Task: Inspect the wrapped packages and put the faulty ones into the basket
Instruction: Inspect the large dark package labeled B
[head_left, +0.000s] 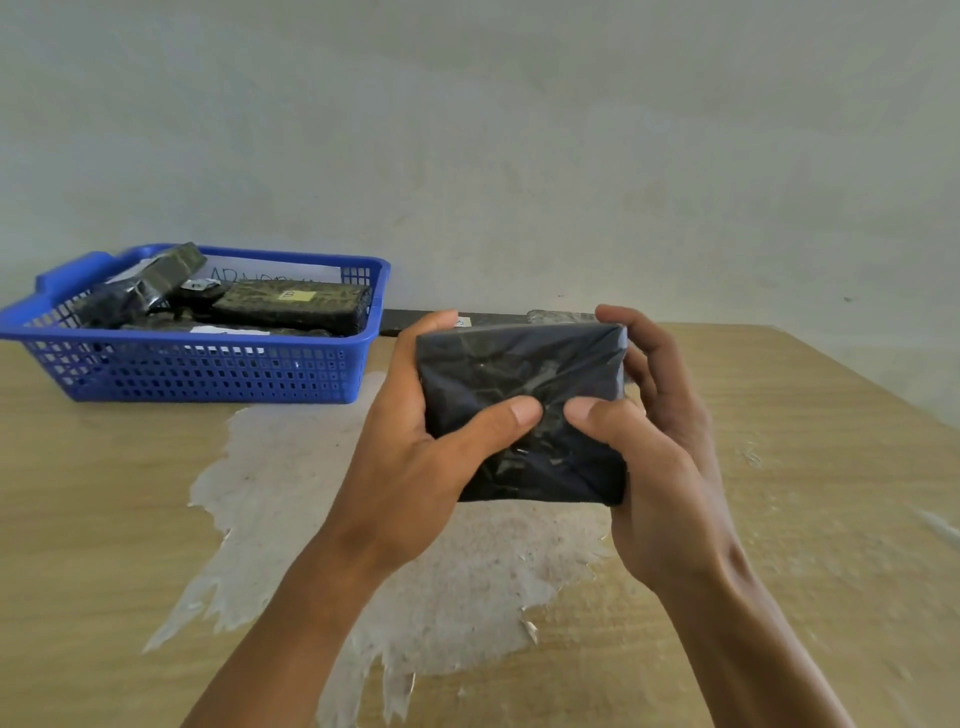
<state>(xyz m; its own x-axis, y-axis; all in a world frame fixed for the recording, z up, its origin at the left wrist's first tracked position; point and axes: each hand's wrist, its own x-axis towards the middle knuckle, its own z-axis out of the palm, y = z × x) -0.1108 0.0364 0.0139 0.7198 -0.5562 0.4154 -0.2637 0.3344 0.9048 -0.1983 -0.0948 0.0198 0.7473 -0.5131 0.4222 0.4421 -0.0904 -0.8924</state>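
Both hands are gripping one dark package (522, 410) in the air above the table (810, 467). The left hand (415, 467) is clasping its left edge: the thumb is lying across the front face, pointing right, and the fingers are wrapping round behind, with one fingertip showing over the top left corner. The right hand (660, 457) is clasping the right edge in the same way, its thumb pressing on the front face and its fingers curling round the right side and back. The two thumb tips are sitting close together near the middle of the lower half of the face, apart by a small gap. The package is sitting between the palms, tilted with its broad wrinkled face toward the camera, its lower edge near the heels of the hands.

Behind the package, another dark package (519, 318) is lying at the far edge of the table, mostly hidden.

To the far left a blue basket (197, 371) is standing on the table, well apart from the hands, holding several wrapped packages (291, 306), one bearing a yellow label (296, 295).

A pale worn patch (441, 597) is spreading across the tabletop beneath the arms.
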